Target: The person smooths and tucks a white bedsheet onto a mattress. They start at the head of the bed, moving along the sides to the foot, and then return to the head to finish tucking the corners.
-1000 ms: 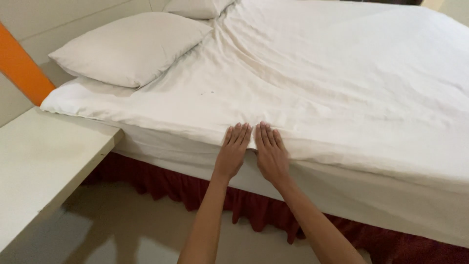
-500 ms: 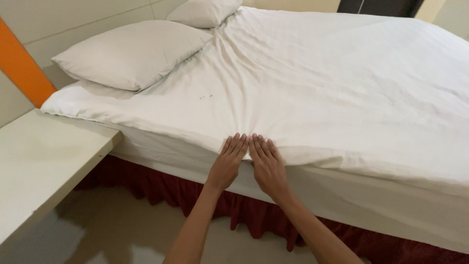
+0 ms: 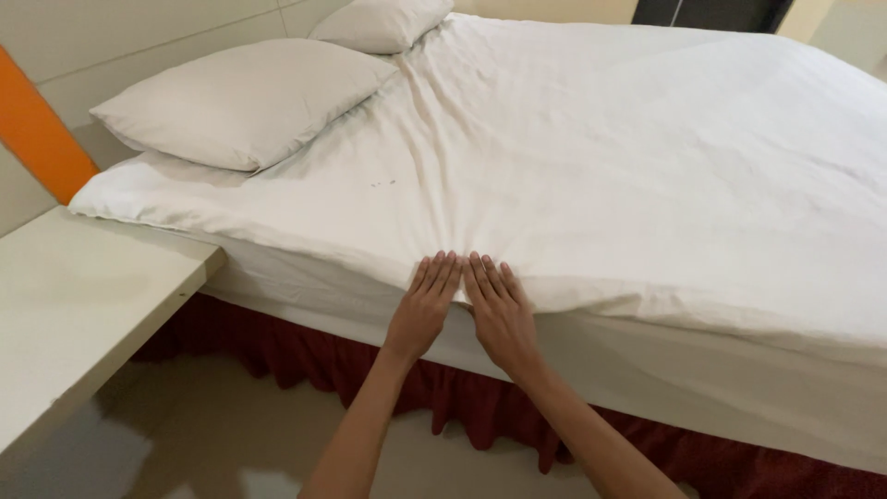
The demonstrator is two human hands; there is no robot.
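White cotton bed sheet (image 3: 573, 176) covers the mattress and hangs a little over its near side edge, wrinkled in lines that run toward the hands. Both forearms reach up from the bottom of the view, converging at that edge. The left hand (image 3: 423, 310) lies palm down on the sheet's overhanging edge, fingers (image 3: 436, 273) straight and held together, gripping nothing. The right hand (image 3: 502, 314) lies flat just beside it, fingers slightly fanned, its index finger touching the left hand's; it too holds nothing. Two plump white pillows (image 3: 242, 100) rest at the head of the bed, on the left. A dark red pleated bed skirt (image 3: 305, 356) hangs below the mattress. A pale flat bedside shelf (image 3: 83, 305) stands at the left.
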